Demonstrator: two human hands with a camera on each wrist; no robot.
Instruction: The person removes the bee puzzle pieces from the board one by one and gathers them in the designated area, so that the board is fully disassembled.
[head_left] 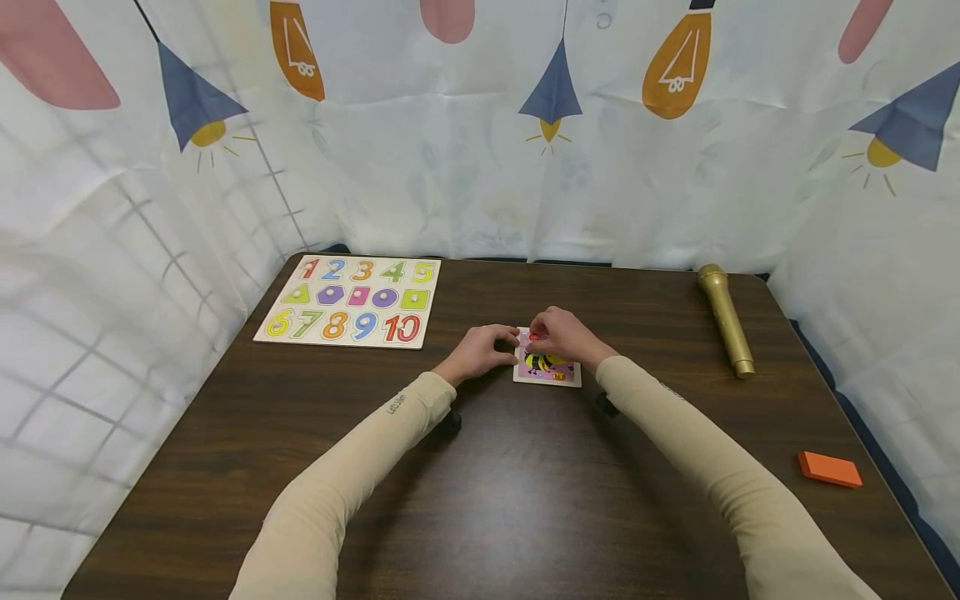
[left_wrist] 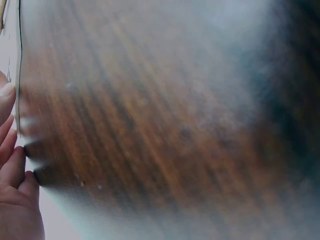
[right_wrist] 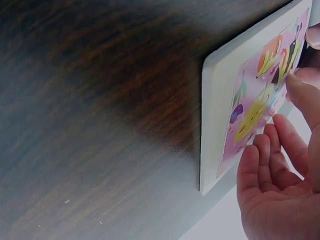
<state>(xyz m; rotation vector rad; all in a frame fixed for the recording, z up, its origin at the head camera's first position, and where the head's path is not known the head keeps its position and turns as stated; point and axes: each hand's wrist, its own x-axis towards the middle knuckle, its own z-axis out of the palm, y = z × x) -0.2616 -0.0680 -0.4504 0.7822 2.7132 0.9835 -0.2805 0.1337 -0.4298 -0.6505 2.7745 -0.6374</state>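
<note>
On the table in front of me lies a small puzzle board [head_left: 528, 377], pink and pale-edged, with a yellow-and-black bee picture [right_wrist: 250, 120]. My left hand [head_left: 483, 353] holds the board's left edge, thumb and fingers curved against it. In the left wrist view only the left fingertips [left_wrist: 15, 162] and a strip of pale edge show. Above the board's upper left part, my right hand [head_left: 568, 337] pinches a small puzzle piece [head_left: 534, 337] that shows a bit of red; the fingers mostly hide it. The right wrist view has the right thumb [right_wrist: 302, 97] touching the picture, other fingers loosely bent.
A number and shape board [head_left: 352, 301] lies at the back left of the dark table [head_left: 517, 517]. Toward the back right is a gold microphone-shaped object [head_left: 726, 321]. An orange block [head_left: 830, 469] sits near the right edge. Printed curtains [head_left: 480, 183] hang behind.
</note>
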